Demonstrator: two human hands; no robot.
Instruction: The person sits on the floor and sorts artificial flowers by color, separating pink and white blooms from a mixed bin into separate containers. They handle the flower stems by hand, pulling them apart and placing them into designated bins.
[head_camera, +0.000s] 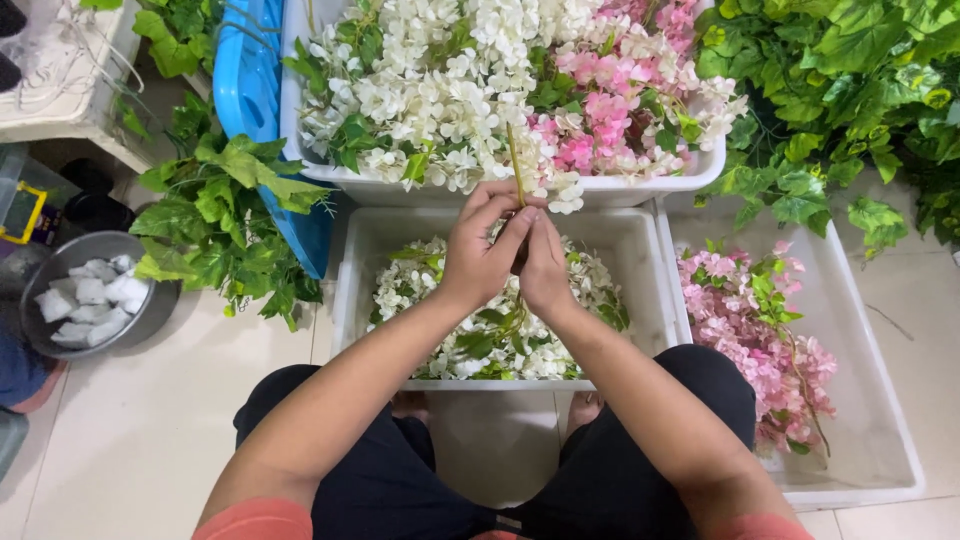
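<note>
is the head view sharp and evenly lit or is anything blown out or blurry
Head view: soft, even light, with no hard shadows; the white flowers in the top tub look nearly blown out, losing petal detail; both hands, left hand and right hand, and the thin stem they pinch are sharp; the edges bend slightly, as with a wide lens; the metal bowl at left is dimmer.

I see my left hand (480, 250) and right hand (545, 265) pinching a green stem (515, 165) together, white flowers (490, 330) in the tub (350, 270) beneath them.

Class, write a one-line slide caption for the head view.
Both hands hold a green stem over a white bin of white flowers.
</note>
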